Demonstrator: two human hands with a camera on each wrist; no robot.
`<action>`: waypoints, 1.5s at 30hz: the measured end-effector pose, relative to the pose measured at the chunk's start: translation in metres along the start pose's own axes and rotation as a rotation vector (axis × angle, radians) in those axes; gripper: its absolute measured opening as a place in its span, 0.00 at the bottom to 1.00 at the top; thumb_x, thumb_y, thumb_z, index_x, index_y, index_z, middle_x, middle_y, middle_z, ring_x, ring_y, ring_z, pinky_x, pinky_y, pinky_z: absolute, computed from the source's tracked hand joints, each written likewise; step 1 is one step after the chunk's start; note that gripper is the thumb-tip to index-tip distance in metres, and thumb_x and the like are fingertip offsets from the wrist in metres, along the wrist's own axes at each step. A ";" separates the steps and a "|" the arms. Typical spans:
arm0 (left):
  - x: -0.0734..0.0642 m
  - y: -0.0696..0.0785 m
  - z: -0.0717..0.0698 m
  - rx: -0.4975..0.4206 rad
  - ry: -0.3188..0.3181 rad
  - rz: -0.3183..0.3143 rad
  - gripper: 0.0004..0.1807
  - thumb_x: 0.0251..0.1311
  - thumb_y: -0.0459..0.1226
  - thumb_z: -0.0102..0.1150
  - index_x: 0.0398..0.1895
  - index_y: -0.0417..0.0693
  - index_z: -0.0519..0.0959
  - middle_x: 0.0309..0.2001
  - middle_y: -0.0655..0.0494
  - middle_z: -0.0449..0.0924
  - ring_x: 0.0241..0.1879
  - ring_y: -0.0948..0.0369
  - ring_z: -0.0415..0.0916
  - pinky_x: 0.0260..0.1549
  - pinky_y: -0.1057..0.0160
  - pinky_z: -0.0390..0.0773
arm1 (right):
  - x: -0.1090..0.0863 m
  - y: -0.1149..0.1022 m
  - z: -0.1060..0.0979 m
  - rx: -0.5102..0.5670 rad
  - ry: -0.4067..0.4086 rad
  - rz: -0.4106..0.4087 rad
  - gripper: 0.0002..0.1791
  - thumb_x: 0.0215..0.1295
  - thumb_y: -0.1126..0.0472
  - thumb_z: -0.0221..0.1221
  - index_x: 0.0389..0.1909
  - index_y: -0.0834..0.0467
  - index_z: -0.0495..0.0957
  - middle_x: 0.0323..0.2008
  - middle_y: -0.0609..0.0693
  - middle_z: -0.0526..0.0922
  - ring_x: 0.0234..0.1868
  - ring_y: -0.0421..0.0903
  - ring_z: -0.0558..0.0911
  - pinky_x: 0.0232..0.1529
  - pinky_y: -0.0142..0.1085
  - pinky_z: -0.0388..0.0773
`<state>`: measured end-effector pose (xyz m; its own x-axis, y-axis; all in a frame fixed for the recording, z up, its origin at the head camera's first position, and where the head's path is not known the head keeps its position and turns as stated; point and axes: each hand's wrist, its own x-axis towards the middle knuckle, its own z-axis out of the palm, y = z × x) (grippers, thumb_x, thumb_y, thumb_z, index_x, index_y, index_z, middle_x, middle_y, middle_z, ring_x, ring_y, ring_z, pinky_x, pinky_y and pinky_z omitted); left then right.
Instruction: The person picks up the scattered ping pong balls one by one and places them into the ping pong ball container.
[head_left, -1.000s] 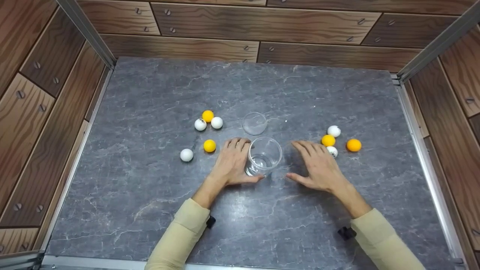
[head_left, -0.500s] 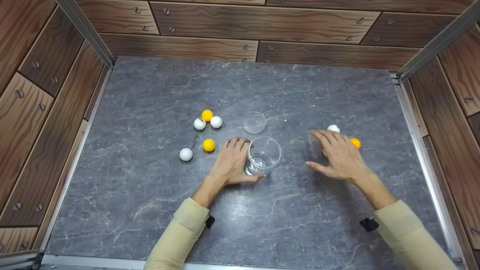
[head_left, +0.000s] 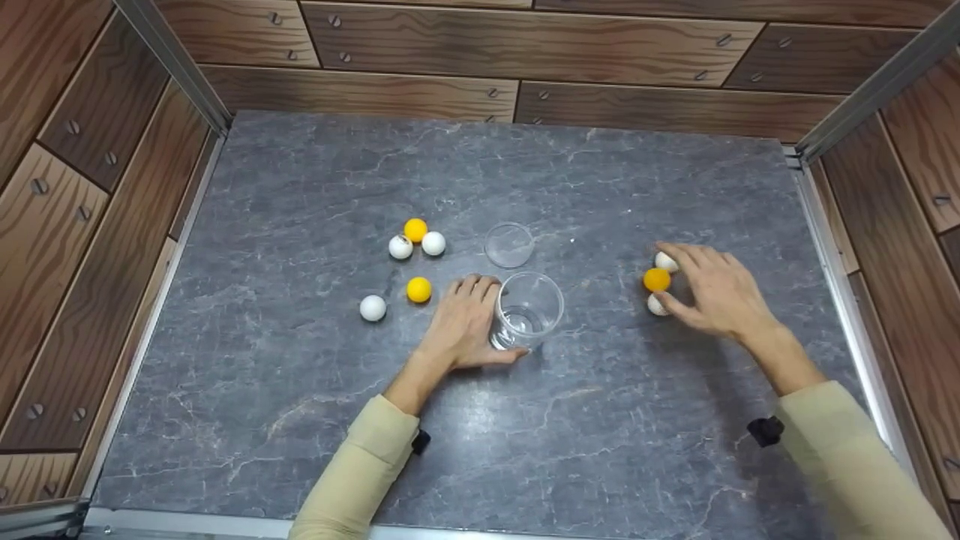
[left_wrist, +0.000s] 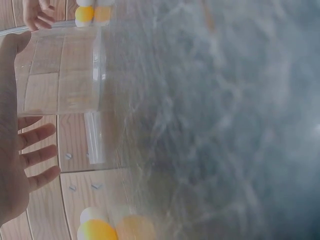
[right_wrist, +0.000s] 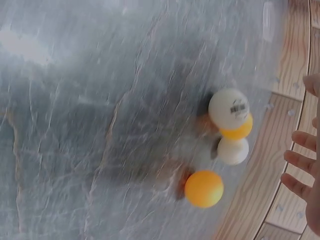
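Observation:
My left hand (head_left: 466, 322) holds a clear round cup (head_left: 551, 304) upright on the table, thumb at the near side and fingers at the left. In the left wrist view the cup (left_wrist: 65, 75) stands between the thumb and index finger, the other fingers spread. Over the right group of balls hovers my right hand (head_left: 720, 292), fingers apart and holding nothing. Beside its thumb show a yellow ball (head_left: 656, 280) and two white balls, one a white ball (head_left: 665, 261) behind. Beneath the hand an orange ball (right_wrist: 204, 188) is hidden from the head view, but shows in the right wrist view.
On the left lie a white ball (head_left: 373, 308), a yellow ball (head_left: 418, 289) and a cluster with another yellow ball (head_left: 415, 230) and two white ones. A clear round lid (head_left: 509, 245) lies behind the cup. Wood-patterned walls (head_left: 420, 45) border the grey marbled table (head_left: 300, 420).
My right hand has moved right and away from the cup, passing over the right group of balls and now covering the orange one. The left hand and cup have stayed put.

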<state>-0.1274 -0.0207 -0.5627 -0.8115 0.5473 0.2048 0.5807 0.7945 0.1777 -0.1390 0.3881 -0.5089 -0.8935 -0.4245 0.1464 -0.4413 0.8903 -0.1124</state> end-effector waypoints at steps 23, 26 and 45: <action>0.000 -0.001 -0.001 0.006 -0.017 0.002 0.59 0.43 0.80 0.60 0.67 0.46 0.71 0.62 0.51 0.79 0.64 0.51 0.75 0.66 0.49 0.77 | 0.003 0.044 0.027 -0.111 -0.063 0.077 0.33 0.68 0.54 0.67 0.73 0.57 0.72 0.65 0.64 0.78 0.63 0.67 0.77 0.56 0.64 0.77; 0.000 -0.001 0.000 0.000 -0.007 0.001 0.59 0.42 0.80 0.62 0.67 0.46 0.72 0.61 0.51 0.79 0.63 0.51 0.76 0.64 0.50 0.78 | 0.005 0.047 0.030 -0.120 -0.065 0.065 0.33 0.68 0.55 0.68 0.72 0.57 0.73 0.65 0.63 0.79 0.62 0.68 0.78 0.55 0.63 0.78; 0.000 0.000 0.000 0.004 -0.005 0.000 0.59 0.42 0.80 0.61 0.66 0.46 0.72 0.61 0.51 0.79 0.62 0.52 0.76 0.64 0.51 0.78 | 0.013 0.053 0.043 -0.111 -0.082 0.047 0.27 0.71 0.60 0.66 0.69 0.55 0.76 0.63 0.61 0.81 0.62 0.65 0.78 0.55 0.61 0.79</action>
<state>-0.1276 -0.0210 -0.5633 -0.8119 0.5483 0.2004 0.5802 0.7958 0.1736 -0.1781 0.4230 -0.5554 -0.9189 -0.3895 0.0625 -0.3906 0.9205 -0.0069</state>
